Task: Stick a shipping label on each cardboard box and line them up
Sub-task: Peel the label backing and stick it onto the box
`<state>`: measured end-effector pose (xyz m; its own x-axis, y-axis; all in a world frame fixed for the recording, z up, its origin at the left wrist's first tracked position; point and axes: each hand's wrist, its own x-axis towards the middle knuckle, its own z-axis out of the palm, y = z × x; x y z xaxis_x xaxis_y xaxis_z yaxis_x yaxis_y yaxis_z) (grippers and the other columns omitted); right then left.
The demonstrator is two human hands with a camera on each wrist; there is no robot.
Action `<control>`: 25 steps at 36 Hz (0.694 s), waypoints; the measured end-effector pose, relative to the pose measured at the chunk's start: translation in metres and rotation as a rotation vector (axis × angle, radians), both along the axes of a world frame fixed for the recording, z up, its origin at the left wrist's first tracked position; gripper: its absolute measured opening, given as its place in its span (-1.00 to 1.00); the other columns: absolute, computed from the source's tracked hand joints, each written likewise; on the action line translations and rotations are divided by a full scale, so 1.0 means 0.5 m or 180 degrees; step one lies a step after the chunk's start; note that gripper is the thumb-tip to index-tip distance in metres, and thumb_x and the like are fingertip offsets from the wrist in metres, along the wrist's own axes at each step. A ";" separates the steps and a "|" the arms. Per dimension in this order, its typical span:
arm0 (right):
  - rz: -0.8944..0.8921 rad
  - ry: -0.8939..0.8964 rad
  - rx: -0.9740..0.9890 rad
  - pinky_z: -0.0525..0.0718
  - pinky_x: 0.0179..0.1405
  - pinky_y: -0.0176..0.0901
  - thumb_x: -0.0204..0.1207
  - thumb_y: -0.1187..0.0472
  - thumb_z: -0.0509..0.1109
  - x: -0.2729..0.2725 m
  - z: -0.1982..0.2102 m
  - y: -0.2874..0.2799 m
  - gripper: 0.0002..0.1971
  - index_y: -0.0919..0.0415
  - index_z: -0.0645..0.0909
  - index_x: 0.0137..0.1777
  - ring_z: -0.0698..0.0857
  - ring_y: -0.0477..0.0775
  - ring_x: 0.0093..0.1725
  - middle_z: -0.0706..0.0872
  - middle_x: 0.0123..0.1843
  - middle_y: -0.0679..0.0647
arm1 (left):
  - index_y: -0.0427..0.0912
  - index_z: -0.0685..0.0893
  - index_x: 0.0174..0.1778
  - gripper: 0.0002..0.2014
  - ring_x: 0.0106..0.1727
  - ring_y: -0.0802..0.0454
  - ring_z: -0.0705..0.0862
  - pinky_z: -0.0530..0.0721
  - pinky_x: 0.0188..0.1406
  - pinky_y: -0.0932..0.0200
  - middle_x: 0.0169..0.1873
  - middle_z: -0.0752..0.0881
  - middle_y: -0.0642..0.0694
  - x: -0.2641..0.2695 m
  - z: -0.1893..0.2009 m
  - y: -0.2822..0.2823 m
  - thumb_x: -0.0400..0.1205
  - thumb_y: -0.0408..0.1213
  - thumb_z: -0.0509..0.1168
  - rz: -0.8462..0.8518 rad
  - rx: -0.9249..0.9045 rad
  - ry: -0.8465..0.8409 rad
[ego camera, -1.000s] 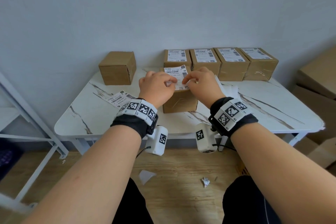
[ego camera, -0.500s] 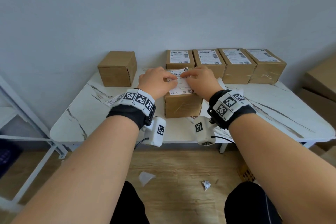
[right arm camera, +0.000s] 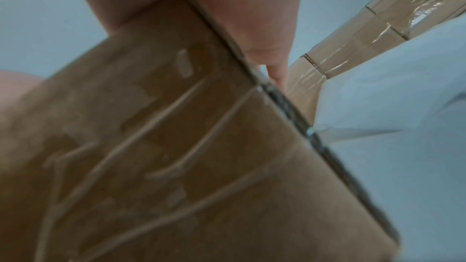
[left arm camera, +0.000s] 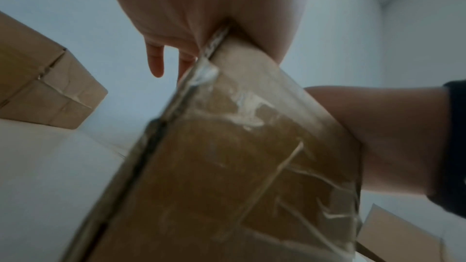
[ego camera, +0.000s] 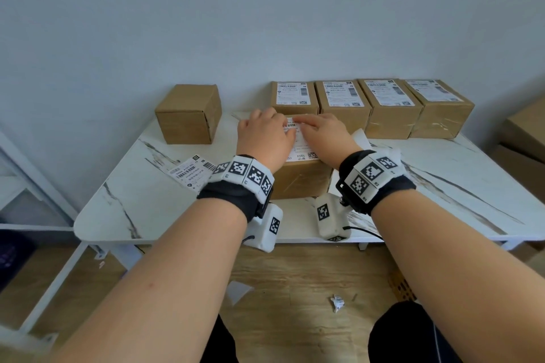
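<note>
A white shipping label (ego camera: pixel 298 141) lies on top of the near cardboard box (ego camera: pixel 300 178), which stands at the middle of the white marble-patterned table (ego camera: pixel 442 186); the label carries a barcode near its far edge and a small square code at its near right corner, but its print is too small to read. The left hand (ego camera: pixel 264 138) lies flat on the left half of the label with its fingers stretched forward and pressing down, and the right hand (ego camera: pixel 324 134) lies flat on the right half in the same way, its fingertips touching the label's far edge; neither hand is curled round anything. In the wrist views the palms sit on the top edge of the box, whose side is covered with wrinkled clear tape. Along the far edge of the table four labelled boxes (ego camera: pixel 371 106) stand side by side in a row, each with a white label bearing barcodes on top. To their left, apart from the row, stands an unlabelled box (ego camera: pixel 188 115). A loose label (ego camera: pixel 190 171) with barcodes lies on the table just left of the left wrist.
</note>
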<state>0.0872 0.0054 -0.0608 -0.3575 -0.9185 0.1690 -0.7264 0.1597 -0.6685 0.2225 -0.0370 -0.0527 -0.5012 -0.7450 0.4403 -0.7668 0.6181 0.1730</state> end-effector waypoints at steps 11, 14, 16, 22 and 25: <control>-0.0171 0.0021 0.0345 0.48 0.41 0.26 0.67 -0.03 -0.01 0.007 0.011 0.004 -0.52 -0.24 0.29 0.60 0.41 0.24 0.45 0.41 0.51 0.17 | -0.01 0.43 0.49 -0.56 0.50 -0.04 0.34 0.27 0.41 -0.11 0.49 0.44 0.03 0.002 0.004 0.007 0.74 0.00 -0.06 0.0079 0.0471 -0.0108; -0.0248 -0.0006 0.0304 0.55 0.36 0.25 0.64 -0.07 0.02 0.011 0.011 0.005 -0.49 -0.21 0.27 0.61 0.52 0.28 0.37 0.44 0.48 0.19 | -0.02 0.41 0.52 -0.55 0.51 -0.05 0.34 0.27 0.43 -0.12 0.53 0.41 0.03 0.003 0.004 0.010 0.75 0.01 -0.07 0.0113 0.0538 -0.0116; -0.0283 -0.0057 0.0200 0.63 0.27 0.19 0.60 -0.10 0.06 0.012 0.009 0.006 -0.46 -0.18 0.32 0.60 0.61 0.29 0.30 0.53 0.44 0.16 | -0.02 0.39 0.54 -0.53 0.51 -0.07 0.34 0.28 0.44 -0.13 0.55 0.39 0.03 0.003 0.004 0.011 0.75 0.02 -0.08 0.0129 0.0577 -0.0101; -0.0418 0.0024 -0.0357 0.73 -0.04 -0.03 0.55 -0.04 0.23 0.010 0.001 0.017 -0.65 -0.11 0.69 0.27 0.72 0.08 0.00 0.74 0.12 0.08 | -0.03 0.40 0.54 -0.51 0.51 -0.11 0.36 0.32 0.43 -0.14 0.56 0.39 0.01 0.007 0.006 0.012 0.73 0.04 -0.05 0.0185 0.0636 -0.0015; -0.0447 0.0105 -0.0478 0.75 -0.05 0.01 0.56 0.02 0.28 0.013 0.003 0.026 -0.75 -0.05 0.76 0.11 0.73 0.07 -0.07 0.75 0.06 0.10 | -0.06 0.48 0.47 -0.53 0.44 -0.11 0.43 0.39 0.35 -0.10 0.46 0.50 -0.02 0.008 0.008 0.013 0.72 0.05 -0.02 0.0239 0.0552 0.0019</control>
